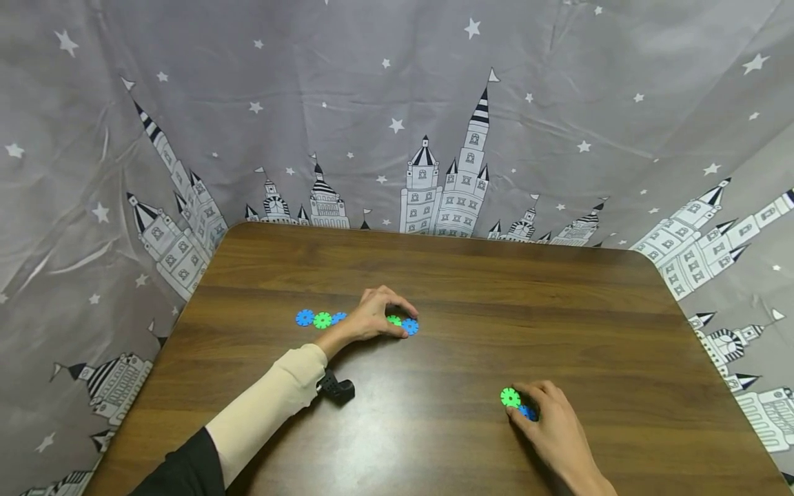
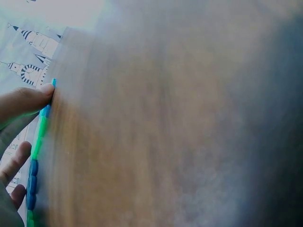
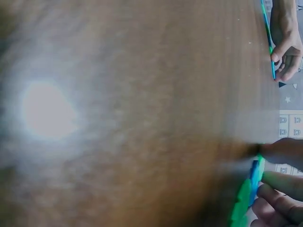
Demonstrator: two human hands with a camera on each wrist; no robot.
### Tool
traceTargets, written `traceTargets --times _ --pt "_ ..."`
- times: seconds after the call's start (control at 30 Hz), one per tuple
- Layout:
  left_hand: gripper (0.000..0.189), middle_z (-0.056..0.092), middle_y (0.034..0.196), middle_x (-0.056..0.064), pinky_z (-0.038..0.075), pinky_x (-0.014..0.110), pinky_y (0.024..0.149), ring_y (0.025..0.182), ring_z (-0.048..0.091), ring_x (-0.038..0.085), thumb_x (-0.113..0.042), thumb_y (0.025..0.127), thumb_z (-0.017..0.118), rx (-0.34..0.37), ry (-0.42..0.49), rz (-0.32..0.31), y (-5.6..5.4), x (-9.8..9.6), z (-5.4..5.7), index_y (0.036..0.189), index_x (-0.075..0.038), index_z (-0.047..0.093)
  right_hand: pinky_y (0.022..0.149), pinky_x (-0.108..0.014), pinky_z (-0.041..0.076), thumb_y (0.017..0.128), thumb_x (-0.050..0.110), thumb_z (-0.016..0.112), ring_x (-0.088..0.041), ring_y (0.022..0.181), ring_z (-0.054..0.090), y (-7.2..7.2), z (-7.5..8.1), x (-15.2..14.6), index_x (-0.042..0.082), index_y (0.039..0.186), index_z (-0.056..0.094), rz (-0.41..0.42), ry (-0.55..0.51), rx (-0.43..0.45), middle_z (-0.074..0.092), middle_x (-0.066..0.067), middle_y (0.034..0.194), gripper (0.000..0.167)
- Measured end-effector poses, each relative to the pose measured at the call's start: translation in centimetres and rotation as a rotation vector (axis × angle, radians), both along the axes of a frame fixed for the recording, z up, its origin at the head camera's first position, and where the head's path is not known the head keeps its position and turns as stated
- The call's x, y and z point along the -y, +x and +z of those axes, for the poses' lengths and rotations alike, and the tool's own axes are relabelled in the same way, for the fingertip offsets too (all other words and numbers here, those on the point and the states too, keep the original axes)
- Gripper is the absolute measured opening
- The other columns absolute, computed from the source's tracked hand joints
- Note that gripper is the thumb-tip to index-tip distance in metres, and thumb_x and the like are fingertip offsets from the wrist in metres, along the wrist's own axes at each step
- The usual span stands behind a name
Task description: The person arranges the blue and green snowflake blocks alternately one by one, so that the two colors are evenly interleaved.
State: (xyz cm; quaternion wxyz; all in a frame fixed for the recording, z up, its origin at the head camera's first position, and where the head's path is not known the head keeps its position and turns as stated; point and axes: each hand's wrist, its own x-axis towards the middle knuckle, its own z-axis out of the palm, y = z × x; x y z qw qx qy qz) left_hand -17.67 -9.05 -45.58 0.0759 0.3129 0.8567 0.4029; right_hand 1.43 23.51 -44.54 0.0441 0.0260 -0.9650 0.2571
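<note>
A row of blue and green notched interlocking discs (image 1: 322, 320) lies on the table, partly hidden under my left hand (image 1: 372, 313). Thumb and index finger of that hand pinch the blue disc (image 1: 410, 326) at the row's right end; a green disc (image 1: 394, 320) shows beside it. Nearer to me on the right, my right hand (image 1: 552, 420) grips a short chain between thumb and fingers. Its green disc (image 1: 511, 397) faces up and joins a blue disc (image 1: 528, 412). The right wrist view shows another green disc (image 3: 240, 203) on this chain.
The brown wooden table (image 1: 446, 275) has rounded far corners. A grey curtain (image 1: 347, 83) with castles and stars hangs around it. A black wrist strap mount (image 1: 337, 388) sticks out from the left sleeve, just above the table.
</note>
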Motion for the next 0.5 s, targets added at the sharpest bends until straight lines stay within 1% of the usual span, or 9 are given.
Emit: traceTargets --times 0.1,0.2,0.33,0.5 --pt "0.036 0.071 0.105 -0.011 0.022 0.045 0.098 0.102 0.048 0.014 -0.020 0.068 0.089 0.007 0.000 -0.001 -0.05 0.01 -0.13 0.103 -0.020 0.077 0.078 -0.045 0.052 0.075 0.012 0.084 -0.023 0.091 0.061 -0.20 0.22 0.09 0.003 0.105 0.071 -0.002 -0.013 0.015 0.063 -0.005 0.098 0.034" --pt "0.037 0.071 0.105 -0.011 0.022 0.045 0.098 0.103 0.048 0.015 -0.021 0.068 0.089 0.013 -0.007 -0.001 -0.13 0.04 -0.26 0.103 -0.021 0.077 0.074 -0.035 0.052 0.073 0.008 0.084 -0.018 0.086 0.060 -0.42 0.38 0.21 0.002 0.101 0.068 -0.004 -0.028 0.033 0.062 -0.003 0.094 0.033" --pt "0.036 0.071 0.107 -0.011 0.022 0.045 0.099 0.104 0.047 0.014 -0.022 0.068 0.089 0.012 -0.020 0.000 -0.25 0.05 -0.37 0.103 -0.021 0.077 0.069 -0.027 0.051 0.072 0.004 0.084 -0.013 0.080 0.058 -0.60 0.40 0.50 0.001 0.101 0.066 0.016 -0.023 0.015 0.062 0.000 0.088 0.035" --pt "0.036 0.071 0.107 -0.011 0.022 0.046 0.099 0.104 0.048 0.015 -0.021 0.068 0.089 0.012 -0.015 -0.001 -0.28 0.08 -0.44 0.103 -0.021 0.077 0.067 -0.025 0.051 0.071 -0.001 0.082 -0.010 0.077 0.057 -0.64 0.22 0.90 0.001 0.104 0.066 0.047 -0.017 -0.026 0.060 0.001 0.087 0.037"
